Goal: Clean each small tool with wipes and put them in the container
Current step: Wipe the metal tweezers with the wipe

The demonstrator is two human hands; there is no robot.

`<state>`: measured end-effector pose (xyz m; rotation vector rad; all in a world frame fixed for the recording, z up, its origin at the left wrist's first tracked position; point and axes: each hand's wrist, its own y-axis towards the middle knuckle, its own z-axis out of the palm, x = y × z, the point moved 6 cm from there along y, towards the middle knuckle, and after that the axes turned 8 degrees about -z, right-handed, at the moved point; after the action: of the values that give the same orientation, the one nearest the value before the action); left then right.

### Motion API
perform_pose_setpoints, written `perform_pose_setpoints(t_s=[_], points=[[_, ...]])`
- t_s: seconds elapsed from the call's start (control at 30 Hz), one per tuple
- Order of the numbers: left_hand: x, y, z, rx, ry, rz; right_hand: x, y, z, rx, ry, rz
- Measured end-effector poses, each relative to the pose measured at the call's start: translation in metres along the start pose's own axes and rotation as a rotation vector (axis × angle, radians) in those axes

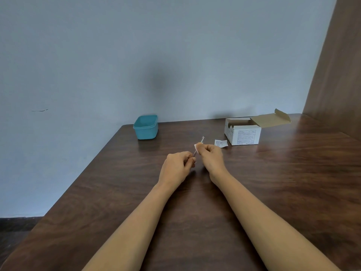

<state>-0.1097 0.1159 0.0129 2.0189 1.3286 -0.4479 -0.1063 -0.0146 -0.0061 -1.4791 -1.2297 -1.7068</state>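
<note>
Left hand [176, 167]: pinches the tool's near end, centre of frame.
Right hand [212, 156]: pinches one white wipe [196, 147] round the tool's shaft.
Tool [202, 138]: one, thin; long axis slants lower left to upper right, tip pointing away, held above the table.
Table [273, 182]: dark wood.
Farther right: one torn wrapper [220, 143], one open box [243, 133].
Farther left: one teal container [146, 127].
Wall [175, 55]: pale blue-grey.
</note>
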Motion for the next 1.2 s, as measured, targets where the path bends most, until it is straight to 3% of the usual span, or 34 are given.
perform_pose_setpoints(t_s=[0.37, 0.47, 0.6, 0.73, 1.2], points=[[-0.007, -0.003, 0.010, 0.045, 0.051, 0.027, -0.004, 0.010, -0.022, -0.148, 0.246, 0.137], [-0.004, -0.004, 0.008, 0.033, 0.084, 0.016, -0.004, 0.010, -0.018, -0.057, 0.203, 0.126], [0.001, -0.004, 0.004, -0.008, 0.072, -0.013, -0.005, 0.008, -0.003, 0.133, -0.059, 0.011], [0.004, -0.004, 0.001, -0.042, 0.078, -0.041, -0.002, 0.000, 0.008, 0.175, -0.220, -0.082], [0.007, -0.004, -0.004, -0.041, 0.144, -0.048, -0.005, 0.004, 0.005, 0.303, -0.121, 0.043]])
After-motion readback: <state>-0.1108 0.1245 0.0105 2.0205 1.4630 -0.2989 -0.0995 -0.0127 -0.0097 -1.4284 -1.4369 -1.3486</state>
